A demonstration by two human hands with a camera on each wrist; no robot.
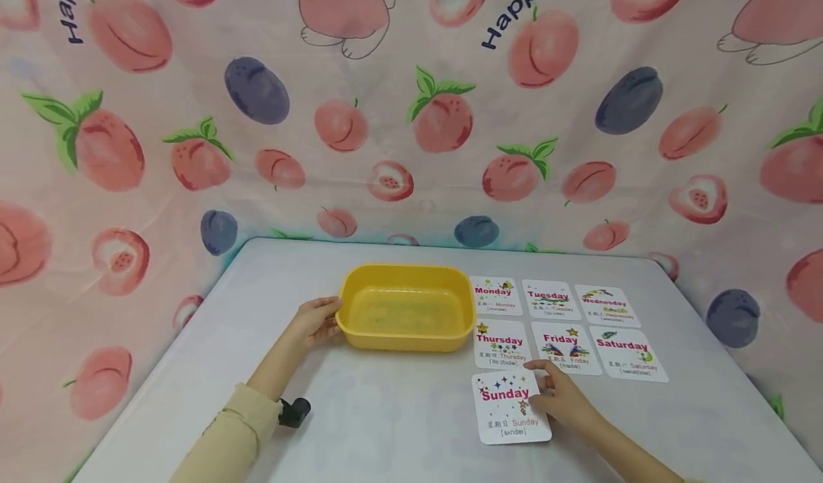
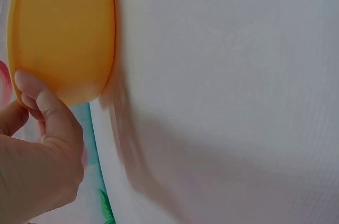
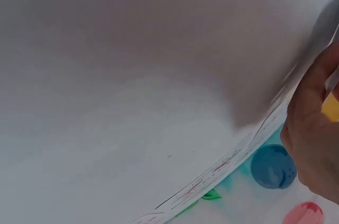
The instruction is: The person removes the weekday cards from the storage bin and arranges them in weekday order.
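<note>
At the left end of the yellow plastic basin, my left hand pinches the rim between thumb and fingers. The left wrist view shows the same grip close up, with the fingers bent over the basin's edge. My right hand pinches the right edge of a white "Sunday" card, printed side up, thumb over the print. This card is nearest to me, just below the "Thursday" card. In the right wrist view only part of the right hand shows, and the card is mostly hidden.
Right of the basin lie more weekday cards in two rows: "Monday", "Tuesday", "Wednesday", then Thursday, "Friday" and "Saturday". The white table backs onto a fruit-patterned curtain.
</note>
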